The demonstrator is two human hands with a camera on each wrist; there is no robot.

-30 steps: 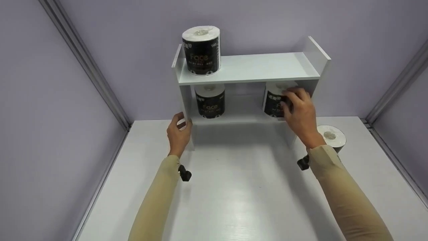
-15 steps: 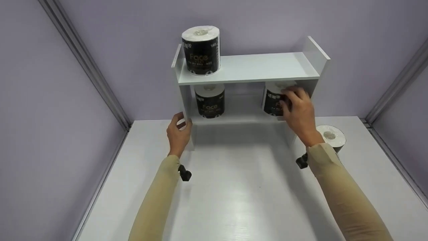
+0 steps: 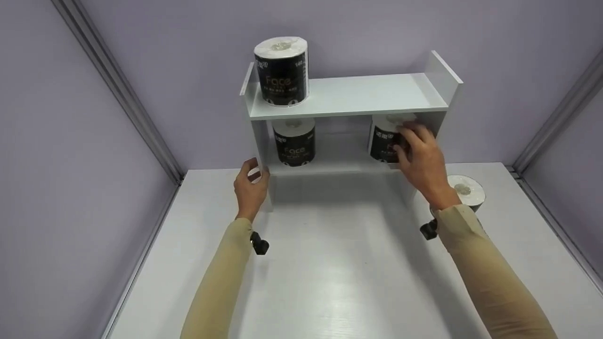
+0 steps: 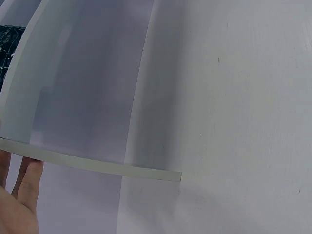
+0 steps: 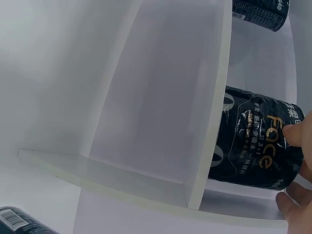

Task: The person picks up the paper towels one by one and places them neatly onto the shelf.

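Note:
My right hand (image 3: 424,153) grips a toilet paper roll (image 3: 382,141) with a black "Face" label, upright at the right end of the white shelf unit's (image 3: 372,95) lower board. Its thumb lies on the label, and the other fingers reach over the roll's top and far side. In the right wrist view, the base of this roll (image 5: 248,141) sits right at the board. At the unit's left side panel, my left hand (image 3: 250,190) rests its fingertips against the outer face. The left wrist view has those fingers (image 4: 30,183) bent beside the panel (image 4: 97,165).
One toilet roll (image 3: 281,73) stands on the top board's left end, another (image 3: 295,143) below it on the lower board. A further roll (image 3: 466,190) stands on the white table (image 3: 320,273) right of the unit, partly behind my right wrist. Lilac walls enclose the table.
The gripped roll has shifted very slightly on the lower board, with my right hand still on it. My left hand stays at the side panel.

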